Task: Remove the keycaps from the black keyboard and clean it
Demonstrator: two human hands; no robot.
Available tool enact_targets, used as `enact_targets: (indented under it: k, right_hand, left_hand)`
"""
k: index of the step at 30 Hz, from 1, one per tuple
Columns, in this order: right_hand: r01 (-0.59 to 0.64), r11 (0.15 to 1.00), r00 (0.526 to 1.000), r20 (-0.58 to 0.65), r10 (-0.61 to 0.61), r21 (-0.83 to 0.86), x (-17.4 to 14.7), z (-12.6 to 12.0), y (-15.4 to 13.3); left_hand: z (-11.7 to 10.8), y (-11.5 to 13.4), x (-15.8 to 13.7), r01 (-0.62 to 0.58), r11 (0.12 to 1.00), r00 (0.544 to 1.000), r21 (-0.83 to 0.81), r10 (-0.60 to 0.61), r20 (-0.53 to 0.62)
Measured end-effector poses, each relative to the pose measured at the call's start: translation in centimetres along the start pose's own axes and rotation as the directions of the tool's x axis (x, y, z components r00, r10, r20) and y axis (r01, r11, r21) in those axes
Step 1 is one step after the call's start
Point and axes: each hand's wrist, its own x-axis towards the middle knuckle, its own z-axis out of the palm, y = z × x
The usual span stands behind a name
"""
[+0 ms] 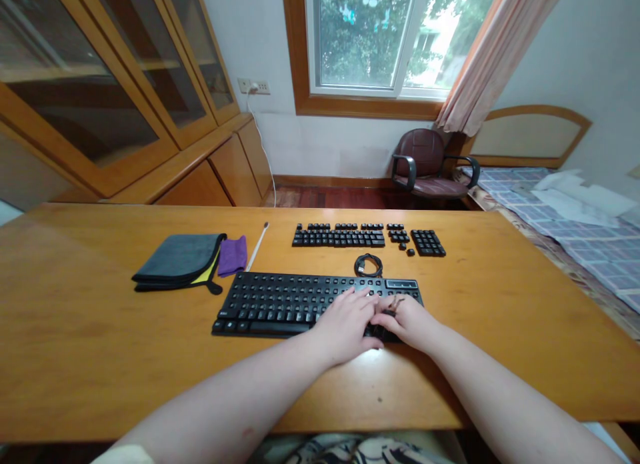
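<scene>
A black keyboard (285, 297) lies in front of me with many of its keycaps off; the space bar and a few keys at its lower left are still on. My left hand (347, 324) rests on its right half, fingers stretched out over the keys. Close beside it, my right hand (407, 321) bends over the right end of the keyboard, fingers pinched around a small dark, wire-like tool (395, 306). Its lower end is hidden by the fingers. Behind the keyboard, loose black keycaps (340, 239) are laid out in keyboard order.
A coiled black USB cable (369, 265) lies behind the keyboard. To the left are a folded grey cloth (177, 259), a purple cloth (233, 255) and a thin white brush (258, 245). The number-pad keycaps (427, 243) sit at the back right of the wooden table (500, 297).
</scene>
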Motion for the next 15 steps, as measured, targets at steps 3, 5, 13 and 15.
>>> enact_targets:
  k: [3,5,13,15]
  right_hand:
    - [0.145,0.98,0.989,0.015,-0.144,-0.137,-0.2,0.2,-0.3]
    - [0.25,0.933,0.968,0.052,-0.246,-0.258,-0.4,0.2,-0.8]
    - [0.347,0.8,0.937,0.146,-0.317,-0.49,-1.1,-0.2,-2.2]
    - [0.335,0.827,0.941,0.124,-0.314,-0.452,-1.0,-0.2,-1.9]
  left_hand:
    - [0.0,0.0,-0.1,-0.005,1.0,1.0,-0.001,0.005,-0.002]
    - [0.0,-0.1,-0.1,-0.014,1.0,1.0,0.006,0.014,0.0]
    - [-0.2,-0.2,-0.1,-0.022,1.0,1.0,-0.003,0.022,-0.002]
    - [-0.2,-0.1,0.0,-0.016,1.0,1.0,-0.007,0.016,-0.011]
